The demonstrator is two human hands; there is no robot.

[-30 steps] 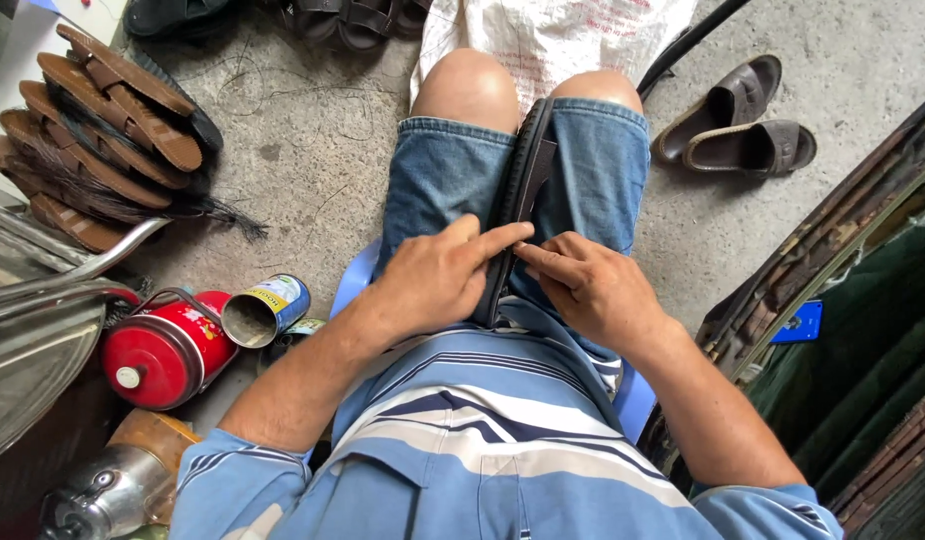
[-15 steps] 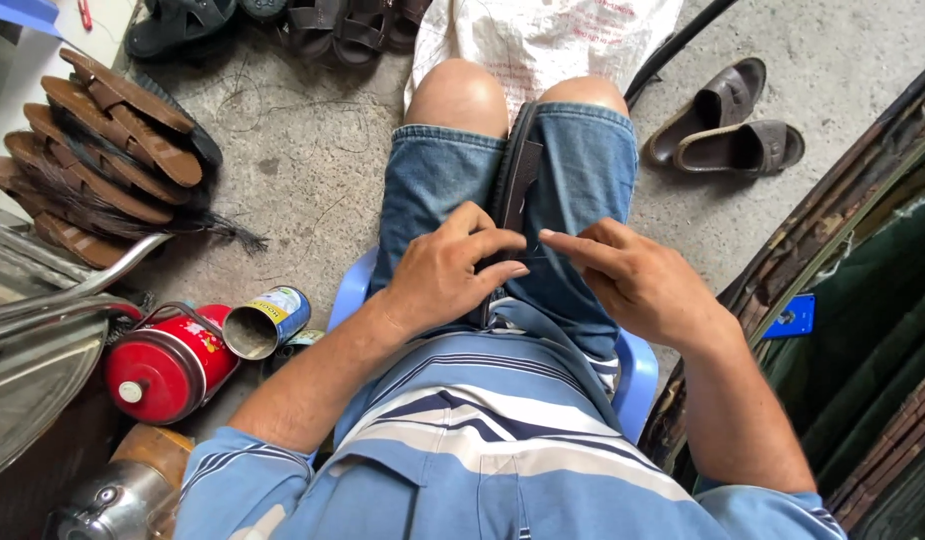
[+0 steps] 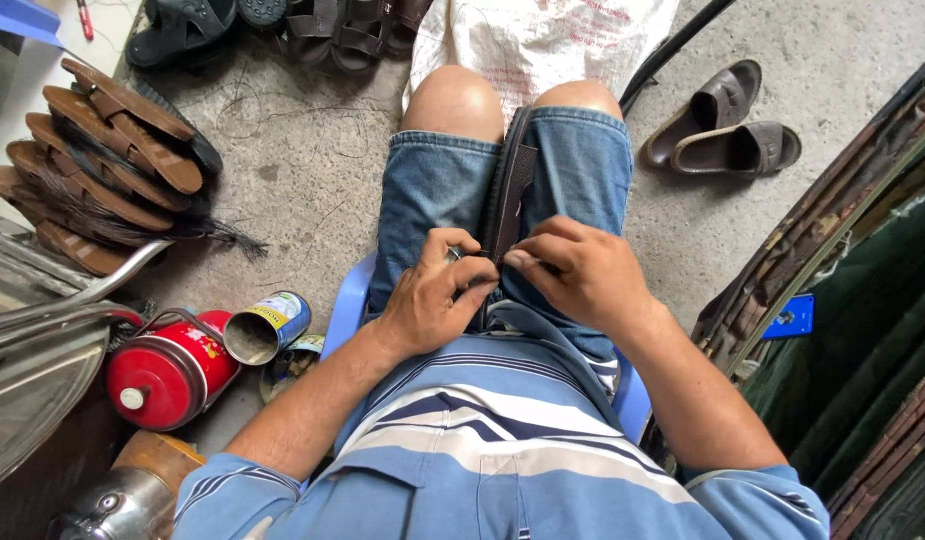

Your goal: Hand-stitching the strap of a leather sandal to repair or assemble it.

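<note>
A dark brown sandal (image 3: pixel 510 180) stands on edge between my thighs, clamped by my denim-clad legs. My left hand (image 3: pixel 432 300) curls around its near end, fingers closed against the sole's edge. My right hand (image 3: pixel 577 270) meets it from the right, thumb and forefinger pinched at the same near end. Something small and metallic shows between the two hands; I cannot tell what it is. I sit on a blue plastic chair (image 3: pixel 347 305).
A stack of brown sandals (image 3: pixel 102 170) lies at the left. A red canister (image 3: pixel 167 370) and an open tin can (image 3: pixel 267 327) stand by my left side. A loose pair of brown sandals (image 3: pixel 727 125) lies right. A white sack (image 3: pixel 542 40) lies beyond my knees.
Both hands have drawn together at the sandal's near end. The left fingers curled shut and the right hand shifted from resting flat on the thigh to a pinch.
</note>
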